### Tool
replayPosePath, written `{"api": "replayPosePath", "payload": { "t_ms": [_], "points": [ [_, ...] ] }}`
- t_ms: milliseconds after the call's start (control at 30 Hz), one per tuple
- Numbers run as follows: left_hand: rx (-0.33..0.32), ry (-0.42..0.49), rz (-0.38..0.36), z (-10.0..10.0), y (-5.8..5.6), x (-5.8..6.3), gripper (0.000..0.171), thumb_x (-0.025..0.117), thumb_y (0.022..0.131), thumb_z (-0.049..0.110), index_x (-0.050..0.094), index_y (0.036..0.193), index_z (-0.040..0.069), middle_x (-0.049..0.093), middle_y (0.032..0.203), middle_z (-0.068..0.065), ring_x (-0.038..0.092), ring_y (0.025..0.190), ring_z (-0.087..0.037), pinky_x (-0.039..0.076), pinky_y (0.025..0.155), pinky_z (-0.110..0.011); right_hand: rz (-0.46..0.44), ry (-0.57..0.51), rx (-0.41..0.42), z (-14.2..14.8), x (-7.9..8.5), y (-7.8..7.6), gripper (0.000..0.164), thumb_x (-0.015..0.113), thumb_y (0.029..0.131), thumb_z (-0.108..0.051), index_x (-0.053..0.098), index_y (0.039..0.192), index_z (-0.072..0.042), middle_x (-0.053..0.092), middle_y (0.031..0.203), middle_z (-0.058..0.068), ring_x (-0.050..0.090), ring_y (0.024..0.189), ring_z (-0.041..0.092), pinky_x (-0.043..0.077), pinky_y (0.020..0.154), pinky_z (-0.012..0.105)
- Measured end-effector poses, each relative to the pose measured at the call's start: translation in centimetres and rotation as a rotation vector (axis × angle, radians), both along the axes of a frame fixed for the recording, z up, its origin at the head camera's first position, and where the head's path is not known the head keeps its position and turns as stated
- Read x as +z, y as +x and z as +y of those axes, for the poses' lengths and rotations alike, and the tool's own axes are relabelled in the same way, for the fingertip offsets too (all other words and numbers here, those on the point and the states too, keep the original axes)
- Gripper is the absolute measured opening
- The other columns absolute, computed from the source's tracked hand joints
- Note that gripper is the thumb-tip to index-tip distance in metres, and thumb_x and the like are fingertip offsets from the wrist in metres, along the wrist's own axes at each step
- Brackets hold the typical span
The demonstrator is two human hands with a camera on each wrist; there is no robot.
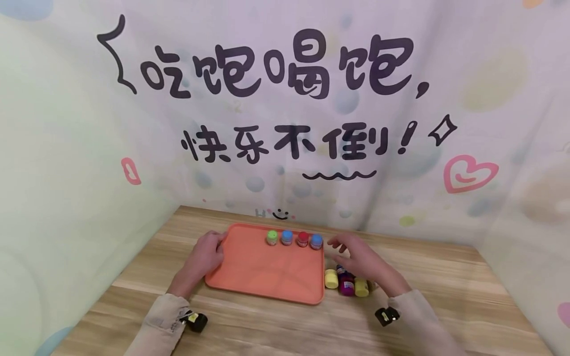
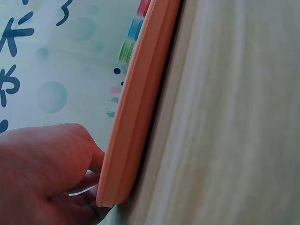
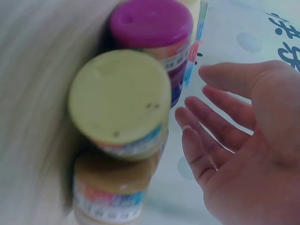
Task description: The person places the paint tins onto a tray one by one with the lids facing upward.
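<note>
My left hand [image 1: 208, 254] grips the left edge of an orange tray [image 1: 262, 272], its fingers at the far left corner. Along the tray's far edge stand small lidded jars: a green jar [image 1: 272, 238], a blue jar [image 1: 287, 238], a red jar [image 1: 303, 240] and a second blue jar [image 1: 316, 242] at the right corner. Just right of that corner hovers my right hand [image 1: 358, 257], fingers loosely bent and holding nothing. Below it, off the tray, lie a magenta jar [image 3: 152, 23], a pale yellow jar [image 3: 119, 101] and a brown jar [image 3: 112, 176].
Another yellow jar [image 1: 331, 279] sits against the tray's right side, beside a partly hidden dark blue jar [image 1: 341, 270]. The wooden table [image 1: 276, 329] meets a printed cloth wall [image 1: 249, 193] behind. Black wrist devices [image 1: 196, 321] are worn on both sleeves.
</note>
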State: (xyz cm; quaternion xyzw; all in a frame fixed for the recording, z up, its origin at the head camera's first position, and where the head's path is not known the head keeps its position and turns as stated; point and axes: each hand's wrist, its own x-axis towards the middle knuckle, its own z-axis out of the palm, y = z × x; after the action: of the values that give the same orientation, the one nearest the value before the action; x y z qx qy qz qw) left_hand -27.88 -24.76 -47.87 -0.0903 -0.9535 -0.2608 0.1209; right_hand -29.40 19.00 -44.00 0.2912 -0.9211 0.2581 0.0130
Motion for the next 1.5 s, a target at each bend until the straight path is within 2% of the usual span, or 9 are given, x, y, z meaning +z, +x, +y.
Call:
{"api": "replayPosePath", "payload": {
  "t_ms": [200, 300, 533, 900, 1200, 1500],
  "points": [
    [0.000, 0.005, 0.004, 0.0, -0.1, -0.1, 0.045, 0.057, 0.096, -0.006, 0.064, 0.140, -0.014, 0.070, 0.127, -0.032, 0.067, 0.122, -0.047, 0.055, 0.104, -0.059, -0.030, 0.047, -0.026, 0.8, -0.1, 0.7, 0.022, 0.073, 0.102, -0.014, 0.077, 0.122, -0.005, 0.077, 0.112, 0.004, 0.068, 0.096, 0.013, 0.060, 0.085, 0.038],
    [-0.005, 0.002, 0.016, 0.1, -0.1, -0.1, 0.045, 0.058, 0.096, -0.007, 0.065, 0.139, -0.014, 0.070, 0.125, -0.031, 0.067, 0.120, -0.047, 0.055, 0.104, -0.059, -0.031, 0.094, -0.055, 1.0, -0.2, 0.9, 0.021, 0.075, 0.101, -0.020, 0.078, 0.119, -0.010, 0.076, 0.103, -0.004, 0.067, 0.092, 0.010, 0.058, 0.084, 0.038],
    [-0.001, 0.003, 0.005, 0.1, 0.2, 0.2, 0.045, 0.057, 0.096, -0.007, 0.065, 0.139, -0.014, 0.070, 0.125, -0.031, 0.067, 0.120, -0.047, 0.055, 0.105, -0.059, -0.061, 0.191, -0.144, 1.4, -0.4, 1.3, 0.020, 0.075, 0.101, -0.035, 0.079, 0.116, -0.021, 0.074, 0.093, -0.015, 0.065, 0.089, 0.006, 0.043, 0.099, 0.057],
    [0.000, -0.006, -0.012, 0.1, -0.1, 0.0, 0.045, 0.057, 0.097, -0.006, 0.064, 0.141, -0.013, 0.070, 0.127, -0.031, 0.066, 0.122, -0.046, 0.055, 0.106, -0.059, -0.075, 0.199, -0.143, 1.4, -0.7, 1.4, 0.021, 0.071, 0.103, -0.047, 0.079, 0.110, -0.029, 0.072, 0.088, -0.020, 0.065, 0.087, 0.005, 0.041, 0.104, 0.062],
    [0.009, -0.004, -0.022, 0.1, 0.1, 0.1, 0.045, 0.057, 0.098, -0.006, 0.063, 0.142, -0.013, 0.069, 0.128, -0.031, 0.066, 0.122, -0.046, 0.055, 0.105, -0.059, -0.012, 0.238, -0.169, 1.3, -1.0, 1.3, 0.024, 0.069, 0.103, -0.050, 0.081, 0.107, -0.030, 0.071, 0.082, -0.021, 0.065, 0.084, 0.004, 0.043, 0.104, 0.066],
    [0.004, -0.002, -0.014, 0.1, -0.1, 0.0, 0.044, 0.057, 0.098, -0.007, 0.064, 0.141, -0.014, 0.069, 0.127, -0.032, 0.067, 0.121, -0.047, 0.055, 0.105, -0.059, -0.052, 0.211, -0.167, 1.1, -0.8, 1.4, 0.019, 0.073, 0.101, -0.047, 0.080, 0.103, -0.029, 0.071, 0.082, -0.017, 0.063, 0.084, 0.006, 0.040, 0.106, 0.067]
  ]
}}
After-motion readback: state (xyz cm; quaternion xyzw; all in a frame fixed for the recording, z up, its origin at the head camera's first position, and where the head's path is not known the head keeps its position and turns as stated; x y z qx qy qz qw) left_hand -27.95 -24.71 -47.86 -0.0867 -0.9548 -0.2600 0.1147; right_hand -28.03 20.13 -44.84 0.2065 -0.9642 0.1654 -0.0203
